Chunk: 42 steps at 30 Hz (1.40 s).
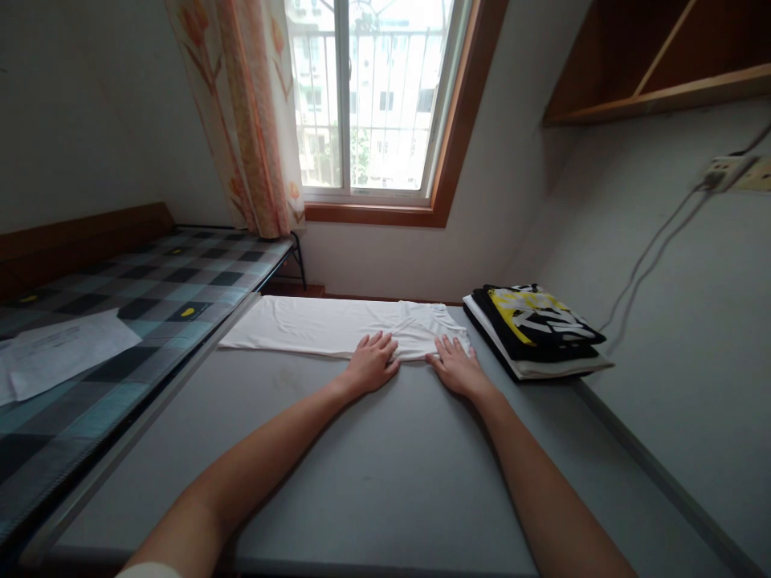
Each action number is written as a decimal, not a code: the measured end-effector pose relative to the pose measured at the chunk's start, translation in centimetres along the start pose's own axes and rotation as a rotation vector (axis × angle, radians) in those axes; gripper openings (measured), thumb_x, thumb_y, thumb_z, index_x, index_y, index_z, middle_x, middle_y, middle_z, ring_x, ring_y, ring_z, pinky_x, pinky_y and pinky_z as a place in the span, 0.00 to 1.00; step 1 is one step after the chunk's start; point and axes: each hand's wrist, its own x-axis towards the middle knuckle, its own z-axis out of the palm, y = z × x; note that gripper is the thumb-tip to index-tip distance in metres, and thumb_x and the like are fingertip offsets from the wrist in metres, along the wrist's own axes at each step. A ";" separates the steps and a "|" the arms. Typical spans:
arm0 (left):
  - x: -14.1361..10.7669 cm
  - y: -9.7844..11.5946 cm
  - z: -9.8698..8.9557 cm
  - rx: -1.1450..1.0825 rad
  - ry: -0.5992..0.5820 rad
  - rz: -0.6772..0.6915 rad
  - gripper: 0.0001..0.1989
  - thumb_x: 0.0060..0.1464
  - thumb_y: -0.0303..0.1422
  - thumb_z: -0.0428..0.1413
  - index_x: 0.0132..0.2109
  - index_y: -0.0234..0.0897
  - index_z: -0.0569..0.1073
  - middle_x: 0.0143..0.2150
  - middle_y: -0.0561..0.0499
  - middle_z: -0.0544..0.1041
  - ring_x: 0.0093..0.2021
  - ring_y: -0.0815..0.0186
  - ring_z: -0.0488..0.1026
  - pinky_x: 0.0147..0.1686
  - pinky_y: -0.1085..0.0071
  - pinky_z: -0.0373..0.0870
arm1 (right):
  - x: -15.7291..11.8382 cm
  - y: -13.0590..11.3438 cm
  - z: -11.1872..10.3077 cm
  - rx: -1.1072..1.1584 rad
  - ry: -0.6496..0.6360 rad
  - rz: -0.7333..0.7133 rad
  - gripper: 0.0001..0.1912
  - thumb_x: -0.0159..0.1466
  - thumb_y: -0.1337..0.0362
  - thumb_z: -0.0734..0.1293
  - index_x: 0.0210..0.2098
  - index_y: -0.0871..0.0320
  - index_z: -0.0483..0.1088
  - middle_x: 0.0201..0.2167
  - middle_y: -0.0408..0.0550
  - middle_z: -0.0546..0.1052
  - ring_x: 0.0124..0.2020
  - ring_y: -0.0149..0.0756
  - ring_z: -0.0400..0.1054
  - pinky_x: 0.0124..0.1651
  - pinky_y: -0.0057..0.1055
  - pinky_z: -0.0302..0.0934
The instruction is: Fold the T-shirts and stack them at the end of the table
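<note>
A pair of white pants (307, 325) lies folded lengthwise into a long strip across the far part of the grey table (373, 474). The gathered, wrinkled end, which looks like an elastic waistband, is on the right. My left hand (372, 363) rests flat on the near edge of the cloth, right of its middle, fingers stretched out. Close to the gathered end, my right hand (456, 365) also lies flat on the fabric with its fingers spread. Neither hand grips anything.
Right of the pants stands a stack of folded clothes (536, 333), black, white and yellow. A bed with a checked cover (198, 273) and papers (72, 353) borders the table's left side. Behind are a curtain (253, 120) and window; a cord (654, 241) hangs along the right wall.
</note>
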 end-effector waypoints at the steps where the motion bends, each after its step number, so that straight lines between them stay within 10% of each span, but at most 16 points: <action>1: 0.0 0.0 -0.1 -0.007 0.009 0.015 0.18 0.61 0.38 0.51 0.56 0.40 0.69 0.63 0.43 0.68 0.64 0.53 0.61 0.60 0.51 0.58 | 0.0 0.5 -0.2 0.006 0.040 0.021 0.31 0.70 0.51 0.49 0.66 0.61 0.58 0.68 0.59 0.54 0.69 0.54 0.43 0.65 0.60 0.39; 6: 0.2 0.2 -0.5 -0.071 0.029 0.189 0.14 0.62 0.31 0.49 0.52 0.44 0.73 0.57 0.49 0.74 0.59 0.62 0.67 0.62 0.59 0.57 | 0.4 1.5 -0.8 0.090 0.310 -0.039 0.22 0.69 0.61 0.53 0.54 0.60 0.71 0.60 0.58 0.68 0.64 0.48 0.56 0.64 0.50 0.49; 12: 0.2 0.2 -0.4 -0.086 0.008 0.136 0.12 0.61 0.31 0.49 0.48 0.43 0.75 0.52 0.49 0.77 0.52 0.64 0.73 0.59 0.61 0.60 | 0.2 -0.5 -0.7 0.206 0.251 -0.351 0.19 0.67 0.61 0.58 0.54 0.54 0.72 0.53 0.53 0.75 0.58 0.42 0.64 0.60 0.41 0.57; 21: 0.2 0.2 -0.3 -0.066 0.026 0.079 0.10 0.60 0.31 0.51 0.43 0.43 0.77 0.51 0.50 0.78 0.51 0.63 0.74 0.57 0.62 0.62 | 0.3 3.0 -0.9 0.050 0.309 0.210 0.14 0.64 0.61 0.61 0.39 0.60 0.77 0.41 0.61 0.77 0.43 0.46 0.70 0.45 0.37 0.60; 31: 0.2 0.3 -0.6 -0.048 0.041 0.062 0.08 0.60 0.32 0.52 0.40 0.43 0.77 0.50 0.51 0.78 0.48 0.63 0.74 0.53 0.62 0.63 | 2.1 6.0 0.7 0.611 0.411 0.197 0.11 0.56 0.58 0.64 0.26 0.58 0.72 0.25 0.50 0.77 0.28 0.40 0.70 0.33 0.32 0.61; 42: 0.2 0.2 -0.5 0.072 0.010 0.119 0.11 0.63 0.32 0.50 0.38 0.41 0.77 0.41 0.47 0.77 0.43 0.62 0.71 0.48 0.61 0.61 | 2.0 5.8 0.3 0.898 0.363 0.118 0.17 0.54 0.54 0.63 0.35 0.60 0.72 0.20 0.44 0.73 0.23 0.34 0.64 0.27 0.29 0.57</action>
